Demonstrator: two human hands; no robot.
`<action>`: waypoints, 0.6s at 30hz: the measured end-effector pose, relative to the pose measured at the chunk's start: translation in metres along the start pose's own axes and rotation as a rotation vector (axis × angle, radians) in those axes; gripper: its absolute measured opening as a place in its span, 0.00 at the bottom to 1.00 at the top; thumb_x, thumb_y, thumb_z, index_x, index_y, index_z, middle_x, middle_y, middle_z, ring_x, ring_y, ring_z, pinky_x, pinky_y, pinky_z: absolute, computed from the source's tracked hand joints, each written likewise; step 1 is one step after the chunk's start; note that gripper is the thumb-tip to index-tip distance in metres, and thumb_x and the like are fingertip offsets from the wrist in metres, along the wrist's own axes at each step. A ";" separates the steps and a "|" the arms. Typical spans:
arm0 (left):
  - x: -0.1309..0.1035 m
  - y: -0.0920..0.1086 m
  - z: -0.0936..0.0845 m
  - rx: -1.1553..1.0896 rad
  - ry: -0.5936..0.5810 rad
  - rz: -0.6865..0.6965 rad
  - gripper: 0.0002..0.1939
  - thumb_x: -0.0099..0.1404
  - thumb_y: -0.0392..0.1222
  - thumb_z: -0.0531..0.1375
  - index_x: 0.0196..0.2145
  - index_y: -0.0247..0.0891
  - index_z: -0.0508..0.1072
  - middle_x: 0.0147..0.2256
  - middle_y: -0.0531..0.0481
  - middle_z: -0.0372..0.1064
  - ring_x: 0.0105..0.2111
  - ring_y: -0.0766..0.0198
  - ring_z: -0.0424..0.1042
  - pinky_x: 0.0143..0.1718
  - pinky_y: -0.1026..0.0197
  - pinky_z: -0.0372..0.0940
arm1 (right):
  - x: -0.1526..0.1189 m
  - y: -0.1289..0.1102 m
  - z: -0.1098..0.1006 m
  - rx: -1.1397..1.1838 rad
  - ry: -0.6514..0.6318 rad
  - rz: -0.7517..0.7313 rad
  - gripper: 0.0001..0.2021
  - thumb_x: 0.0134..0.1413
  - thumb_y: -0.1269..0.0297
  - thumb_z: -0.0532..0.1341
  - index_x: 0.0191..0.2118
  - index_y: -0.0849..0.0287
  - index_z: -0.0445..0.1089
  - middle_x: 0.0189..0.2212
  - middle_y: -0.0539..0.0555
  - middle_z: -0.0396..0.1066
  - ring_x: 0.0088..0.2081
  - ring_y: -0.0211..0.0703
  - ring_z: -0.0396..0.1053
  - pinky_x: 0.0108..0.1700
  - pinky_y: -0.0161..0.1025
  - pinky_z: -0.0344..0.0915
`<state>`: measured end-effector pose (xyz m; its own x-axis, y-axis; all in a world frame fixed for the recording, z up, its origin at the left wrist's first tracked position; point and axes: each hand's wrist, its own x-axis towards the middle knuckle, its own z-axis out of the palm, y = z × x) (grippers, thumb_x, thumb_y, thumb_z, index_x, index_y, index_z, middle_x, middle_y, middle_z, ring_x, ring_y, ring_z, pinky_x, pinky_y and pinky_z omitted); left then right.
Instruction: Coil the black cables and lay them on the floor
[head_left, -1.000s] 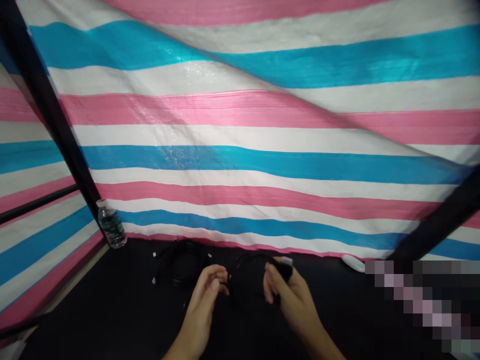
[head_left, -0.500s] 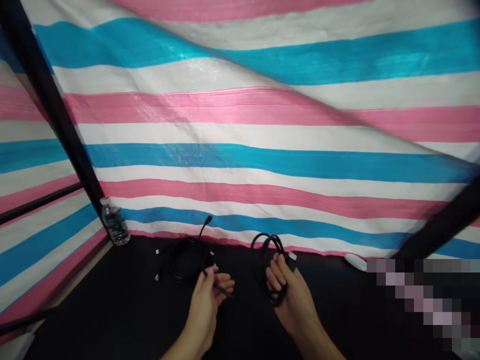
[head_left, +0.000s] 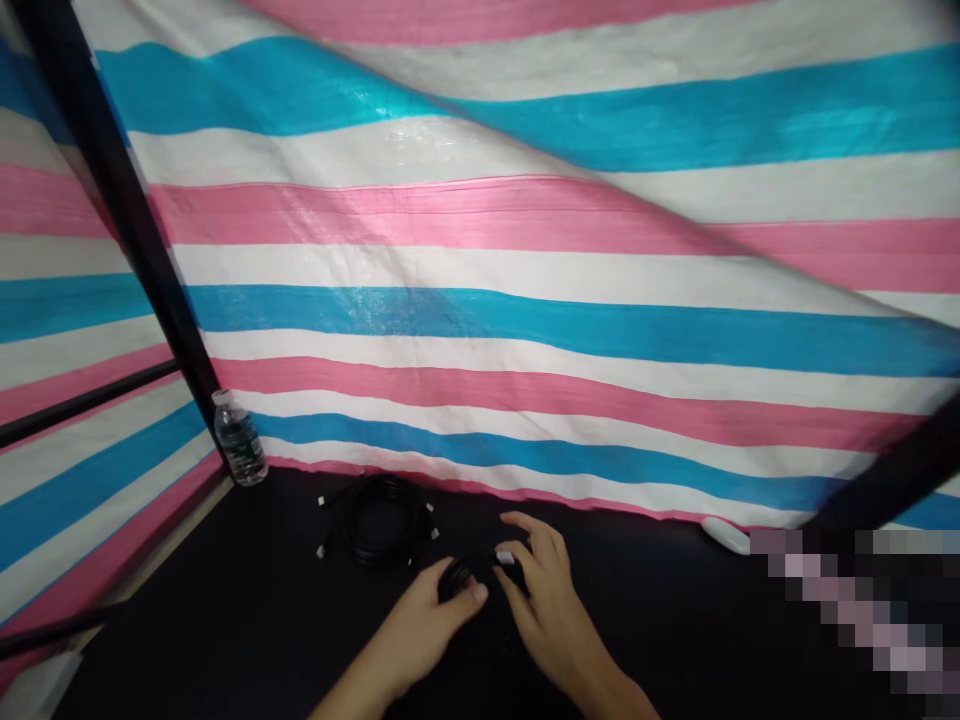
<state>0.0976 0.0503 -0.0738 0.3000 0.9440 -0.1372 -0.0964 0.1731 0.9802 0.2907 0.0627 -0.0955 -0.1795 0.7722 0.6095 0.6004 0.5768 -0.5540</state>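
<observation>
A bundled black cable [head_left: 456, 574] is in my left hand [head_left: 424, 620], whose thumb and fingers are closed around the coil. One of its ends, a silver plug [head_left: 505, 557], lies between the thumb and index finger of my right hand [head_left: 546, 585]. The other right fingers are spread out, away from the cable. Both hands are low over the black tabletop [head_left: 247, 620], close together. Beyond my left hand lies a larger coil of black cable [head_left: 381, 520], with several light-coloured plugs around it. Dark shadow hides much of the cable in my hands.
At the back left corner stands a clear plastic bottle [head_left: 240, 440] with a green label. A white rounded object [head_left: 726, 535] lies at the back right. Striped sheeting [head_left: 525, 330] hangs behind the table, between black frame posts [head_left: 142, 230]. The lower right corner is pixelated.
My hands have come together, and the cable loops that hung from my right hand are now gathered in my left. The right fingers have spread. The view has shifted slightly.
</observation>
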 end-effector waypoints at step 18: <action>0.013 -0.011 0.003 -0.069 0.188 0.132 0.26 0.61 0.48 0.66 0.54 0.39 0.66 0.34 0.52 0.69 0.33 0.62 0.70 0.41 0.59 0.65 | 0.005 -0.012 0.019 0.882 0.045 0.744 0.25 0.55 0.38 0.64 0.27 0.56 0.61 0.20 0.45 0.62 0.21 0.40 0.67 0.27 0.38 0.65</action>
<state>0.1048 0.0600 -0.0855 0.0993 0.9943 -0.0386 -0.1895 0.0570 0.9802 0.2680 0.0650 -0.0966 0.0289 0.9993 -0.0245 -0.2101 -0.0179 -0.9775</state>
